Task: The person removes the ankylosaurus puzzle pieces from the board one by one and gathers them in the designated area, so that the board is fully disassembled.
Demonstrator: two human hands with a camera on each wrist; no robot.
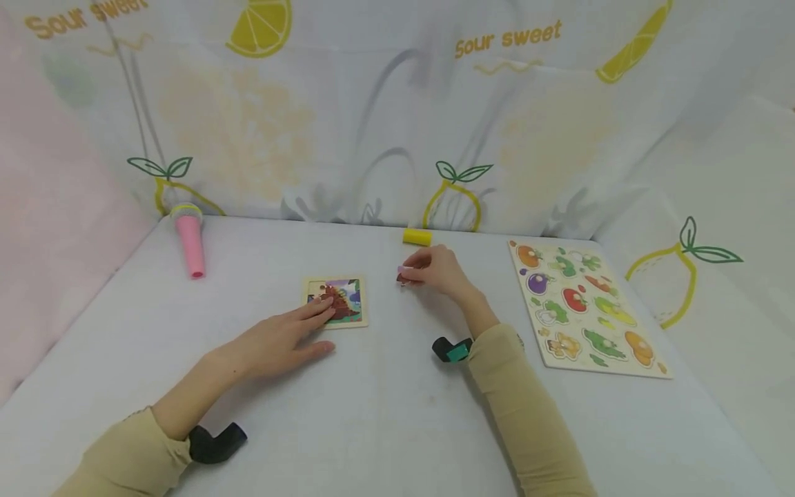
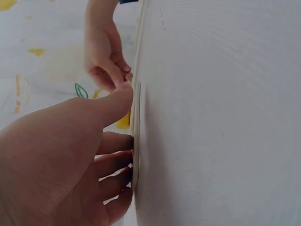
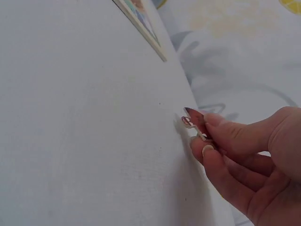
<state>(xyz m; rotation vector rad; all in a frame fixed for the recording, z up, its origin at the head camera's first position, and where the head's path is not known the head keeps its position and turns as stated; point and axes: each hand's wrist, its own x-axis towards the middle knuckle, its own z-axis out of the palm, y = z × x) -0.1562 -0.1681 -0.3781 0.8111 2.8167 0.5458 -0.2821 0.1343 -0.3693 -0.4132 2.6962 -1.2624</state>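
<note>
Pink microphone (image 1: 191, 245) at far left; left hand (image 1: 278, 342), fingers extended, rests on dinosaur jigsaw (image 1: 349, 304) on white table (image 1: 379, 414); right hand (image 1: 439, 269) pinches reddish jigsaw piece (image 3: 199, 123), thumb against fingers, near yellow cylinder (image 1: 417, 237); vegetable puzzle board (image 1: 582, 308) at right.

Gap between puzzle (image 1: 349, 304) and right fingers (image 1: 419, 258); yellow cylinder (image 1: 417, 237) beyond
</note>
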